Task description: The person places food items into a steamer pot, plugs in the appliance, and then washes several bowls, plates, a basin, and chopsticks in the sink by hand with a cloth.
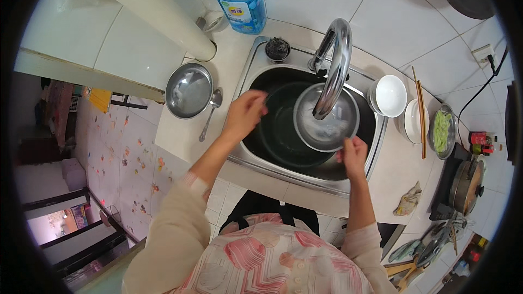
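Note:
My right hand (354, 156) grips the near right rim of a stainless steel bowl (304, 124), which is held over the sink under the chrome faucet (343, 61). The spout hides part of the bowl's inside. Above the left part of the sink, my left hand (247, 114) is slightly blurred, with its fingers loosely curled and apart and nothing seen in them. Below the bowl a dark round basin (282, 147) sits in the stainless steel sink (245, 157); it seems to hold water.
Left of the sink lie a metal dish (189, 92) and a spoon (211, 114). A blue detergent bottle (241, 4) and a cup with a dark scrubber (278, 49) stand behind. On the right are white bowls (391, 96), chopsticks (421, 122), a dish of green vegetables (442, 132) and a cloth (407, 200).

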A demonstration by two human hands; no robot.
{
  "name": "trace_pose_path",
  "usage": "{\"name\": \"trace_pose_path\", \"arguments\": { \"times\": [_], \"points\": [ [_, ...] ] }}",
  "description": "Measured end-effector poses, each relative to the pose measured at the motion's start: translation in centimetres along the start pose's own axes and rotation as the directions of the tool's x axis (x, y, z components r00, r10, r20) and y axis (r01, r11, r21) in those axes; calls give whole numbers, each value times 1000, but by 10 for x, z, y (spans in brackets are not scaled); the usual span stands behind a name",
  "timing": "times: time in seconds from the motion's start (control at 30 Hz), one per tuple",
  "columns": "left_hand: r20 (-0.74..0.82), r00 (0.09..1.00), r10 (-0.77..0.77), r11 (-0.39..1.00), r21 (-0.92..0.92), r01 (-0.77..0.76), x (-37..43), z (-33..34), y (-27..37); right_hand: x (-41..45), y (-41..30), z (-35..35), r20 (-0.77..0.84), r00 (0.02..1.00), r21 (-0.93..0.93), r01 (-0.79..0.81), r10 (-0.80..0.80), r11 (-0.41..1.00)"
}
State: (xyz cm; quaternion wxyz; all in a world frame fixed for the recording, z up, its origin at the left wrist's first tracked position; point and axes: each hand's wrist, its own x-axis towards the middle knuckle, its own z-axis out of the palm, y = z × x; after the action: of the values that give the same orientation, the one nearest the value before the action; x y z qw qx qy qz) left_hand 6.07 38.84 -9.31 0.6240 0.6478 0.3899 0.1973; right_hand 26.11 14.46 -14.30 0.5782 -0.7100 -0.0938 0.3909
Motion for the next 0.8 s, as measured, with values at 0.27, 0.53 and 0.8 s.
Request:
{"name": "trace_pose_path", "arguments": {
  "times": [0.27,0.53,0.8],
  "points": [
    [-509,766,-392,843,-533,78,-95,-109,-71,-22,-9,15,180,974,8,-140,136,990],
    [-441,807,-393,798,-599,61,-56,-126,-61,2,-15,30,96,981,25,-171,168,985],
    [-506,764,-399,780,-625,-7,-47,-160,-90,-14,-39,-3,120,992,-386,26,23,922]
  ]
}}
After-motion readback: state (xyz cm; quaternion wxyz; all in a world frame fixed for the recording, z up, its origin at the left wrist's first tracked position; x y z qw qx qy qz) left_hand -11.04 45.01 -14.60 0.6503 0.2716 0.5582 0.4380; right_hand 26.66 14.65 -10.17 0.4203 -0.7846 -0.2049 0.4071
